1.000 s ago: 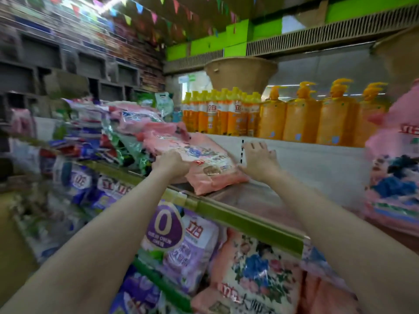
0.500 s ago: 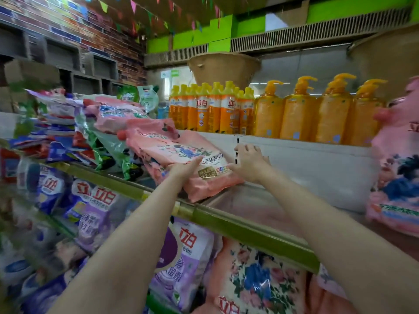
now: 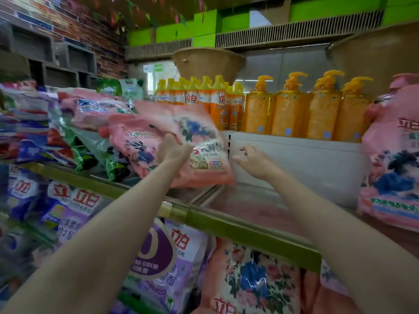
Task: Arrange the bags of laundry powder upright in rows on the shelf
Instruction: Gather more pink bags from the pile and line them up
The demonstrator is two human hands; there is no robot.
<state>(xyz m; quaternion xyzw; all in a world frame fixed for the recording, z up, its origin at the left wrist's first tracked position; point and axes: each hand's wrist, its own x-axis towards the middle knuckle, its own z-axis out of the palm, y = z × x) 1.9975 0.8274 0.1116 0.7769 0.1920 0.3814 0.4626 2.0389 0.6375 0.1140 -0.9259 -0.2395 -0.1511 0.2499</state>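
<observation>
A pink floral bag of laundry powder (image 3: 199,134) hangs tilted above the shelf floor (image 3: 249,200), its lower edge just over the shelf. My left hand (image 3: 174,150) grips it from the near side, thumb up, with the fingers hidden behind the bag. Just right of the bag's edge, my right hand (image 3: 251,159) hovers with loosely curled fingers and holds nothing. Further pink bags (image 3: 95,109) lie flat in a slumped pile at the left. One pink bag (image 3: 392,155) stands upright at the far right.
A white back panel (image 3: 294,164) bounds the shelf, with orange pump bottles (image 3: 294,105) above it. A green front rail (image 3: 249,227) runs across the shelf's near edge. Purple bags (image 3: 158,257) and a floral bag (image 3: 249,279) fill the shelf below. Mixed bags (image 3: 34,132) crowd the left.
The pink bag has come up off the shelf and tilted steeper in my left hand. My right hand has left the white panel and moved toward the bag's right edge.
</observation>
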